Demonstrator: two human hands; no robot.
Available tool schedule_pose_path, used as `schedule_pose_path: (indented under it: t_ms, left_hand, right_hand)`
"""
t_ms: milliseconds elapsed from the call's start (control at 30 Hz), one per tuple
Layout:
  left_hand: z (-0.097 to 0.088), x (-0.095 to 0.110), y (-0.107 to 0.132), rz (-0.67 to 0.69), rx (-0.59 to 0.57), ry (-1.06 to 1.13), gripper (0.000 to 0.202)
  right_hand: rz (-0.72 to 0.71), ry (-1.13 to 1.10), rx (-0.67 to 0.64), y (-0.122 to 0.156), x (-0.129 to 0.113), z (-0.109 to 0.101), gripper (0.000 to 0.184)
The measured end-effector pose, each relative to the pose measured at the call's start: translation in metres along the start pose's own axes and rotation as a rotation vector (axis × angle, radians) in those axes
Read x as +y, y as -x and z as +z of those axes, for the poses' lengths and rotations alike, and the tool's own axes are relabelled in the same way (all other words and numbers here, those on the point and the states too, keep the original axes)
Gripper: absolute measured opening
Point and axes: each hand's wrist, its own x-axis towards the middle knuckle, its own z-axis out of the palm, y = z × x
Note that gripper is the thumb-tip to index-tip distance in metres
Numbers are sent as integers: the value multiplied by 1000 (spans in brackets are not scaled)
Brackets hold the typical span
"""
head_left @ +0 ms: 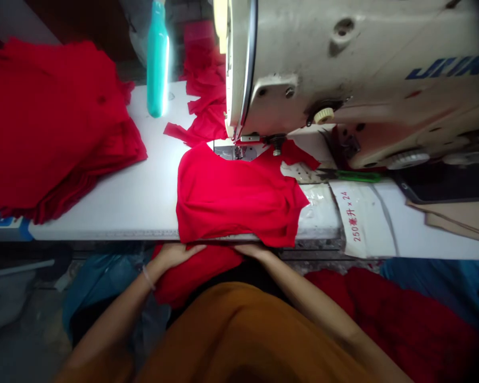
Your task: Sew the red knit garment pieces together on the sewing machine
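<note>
A folded red cloth piece (235, 194) lies on the white sewing table (143, 197), its far edge under the needle area (239, 151) of a cream sewing machine (343, 69). The cloth hangs over the table's front edge into my lap. My left hand (175, 255) lies on the hanging red cloth just below the table edge, fingers stretched flat. My right hand (253, 251) touches the same cloth beside it; its fingers are partly hidden under the fabric.
A tall stack of red cloth (51, 127) fills the table's left side. More red pieces (203, 80) trail behind the machine near a teal bottle (157, 58). Green-handled scissors (355, 175) and a taped label (353, 215) lie to the right. Red fabric (383, 308) lies below.
</note>
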Motion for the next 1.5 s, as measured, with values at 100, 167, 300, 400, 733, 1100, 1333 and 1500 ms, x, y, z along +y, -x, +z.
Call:
schedule_pose_path:
  t_ms: [100, 167, 300, 400, 733, 1100, 1333, 1500]
  left_hand:
    - [3, -5, 26, 45, -26, -23, 81]
    - [12, -1, 42, 51, -33, -90, 92]
    - [28, 13, 46, 105, 11, -207, 91]
    - [23, 24, 40, 165, 34, -254, 92]
    - [-75, 74, 43, 518, -77, 512, 54]
    - [-147, 81, 24, 243, 43, 848, 29]
    - [-129, 68, 23, 62, 101, 994, 35]
    - [-124, 42, 39, 35, 54, 1037, 31]
  right_hand:
    - [4, -21, -30, 23, -4, 13, 54]
    - [44, -30, 11, 41, -3, 19, 54]
    - [137, -40, 161, 51, 2, 24, 42]
    - [165, -41, 243, 46, 2, 22, 31]
    - [-297, -255, -46, 83, -85, -23, 16]
    - [-143, -320, 43, 58, -120, -69, 17]
    - [90, -860, 87, 48, -124, -63, 37]
    - [-51, -691, 89, 51, -144, -59, 23]
